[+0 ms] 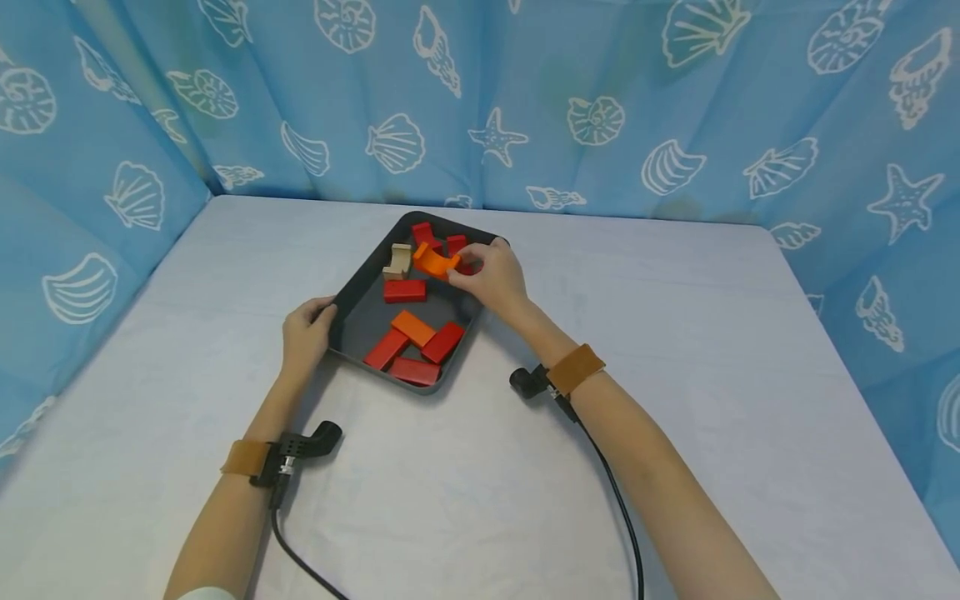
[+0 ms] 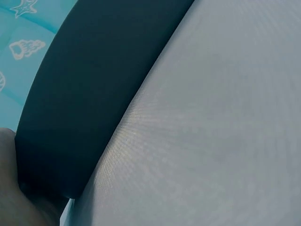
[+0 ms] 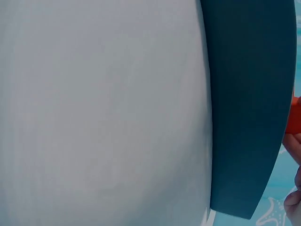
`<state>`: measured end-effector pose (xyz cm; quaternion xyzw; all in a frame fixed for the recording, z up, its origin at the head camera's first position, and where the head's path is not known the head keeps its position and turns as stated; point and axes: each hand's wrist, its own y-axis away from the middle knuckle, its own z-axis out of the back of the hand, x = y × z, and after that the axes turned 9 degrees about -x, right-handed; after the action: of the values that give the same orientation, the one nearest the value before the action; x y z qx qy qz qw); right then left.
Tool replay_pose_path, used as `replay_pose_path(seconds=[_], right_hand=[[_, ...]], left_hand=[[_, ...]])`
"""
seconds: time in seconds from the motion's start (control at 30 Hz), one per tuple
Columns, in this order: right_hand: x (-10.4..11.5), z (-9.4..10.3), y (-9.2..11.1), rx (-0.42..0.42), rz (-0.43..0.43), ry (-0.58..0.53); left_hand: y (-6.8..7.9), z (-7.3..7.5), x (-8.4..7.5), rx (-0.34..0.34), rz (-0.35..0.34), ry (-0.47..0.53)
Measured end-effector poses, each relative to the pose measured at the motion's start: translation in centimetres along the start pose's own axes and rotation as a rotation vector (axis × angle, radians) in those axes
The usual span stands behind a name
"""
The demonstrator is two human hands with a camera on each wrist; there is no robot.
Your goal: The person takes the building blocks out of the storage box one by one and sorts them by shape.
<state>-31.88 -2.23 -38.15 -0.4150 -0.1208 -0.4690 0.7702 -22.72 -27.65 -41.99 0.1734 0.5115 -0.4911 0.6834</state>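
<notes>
We've got the right hand pinching an orange arch block between thumb and fingers, over the tray's far right part, just above centre of the head frame. Left hand grips the left edge of the dark grey tray, centre-left of frame.

Just left of the orange arch block we see a cream block; red pieces sit behind it near the tray's far wall. A red block lies just below the cream one. Nearer the tray's bottom end we have a flat orange block with three red blocks around it.

Only head view gives us the tray's inside. Left wrist: outer tray wall running diagonally, part of the left hand at lower left. Right wrist: outer wall down the right side, held orange piece and fingertips cut off at the right border — we can't read the grip from there.

White cloth underneath, blue curtain with white shell and starfish print behind.
</notes>
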Motion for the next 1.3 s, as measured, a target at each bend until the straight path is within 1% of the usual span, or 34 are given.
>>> replay_pose_path(seconds=[0.07, 0.3, 0.4, 0.6, 0.8, 1.0, 1.2, 1.3], right_hand=[[0.0, 0.1, 0.0, 0.000, 0.008, -0.007], [0.0, 0.3, 0.1, 0.012, 0.037, -0.036], [-0.2, 0.5, 0.2, 0.016, 0.035, -0.042], [-1.0, 1.0, 0.3, -0.004, 0.047, -0.076], [-2.0, 2.0, 0.4, -0.004, 0.010, -0.138], [-2.7, 3.2, 0.4, -0.008, -0.011, -0.166], [-3.3, 3.9, 0.4, -0.012, -0.034, -0.174], [-3.6, 4.2, 0.6, -0.015, -0.059, -0.182]], left_hand=[[0.0, 0.1, 0.1, 0.002, 0.000, 0.000], [0.4, 0.3, 0.3, 0.006, 0.007, 0.044], [0.5, 0.4, 0.3, 0.000, 0.014, 0.037], [0.4, 0.6, 0.6, -0.015, 0.017, 0.031], [0.6, 0.5, 0.7, -0.014, 0.026, 0.034], [0.8, 0.4, 0.6, -0.011, 0.041, 0.041], [0.5, 0.2, 0.3, -0.018, 0.024, 0.032], [0.3, 0.0, 0.0, -0.007, 0.016, 0.031]])
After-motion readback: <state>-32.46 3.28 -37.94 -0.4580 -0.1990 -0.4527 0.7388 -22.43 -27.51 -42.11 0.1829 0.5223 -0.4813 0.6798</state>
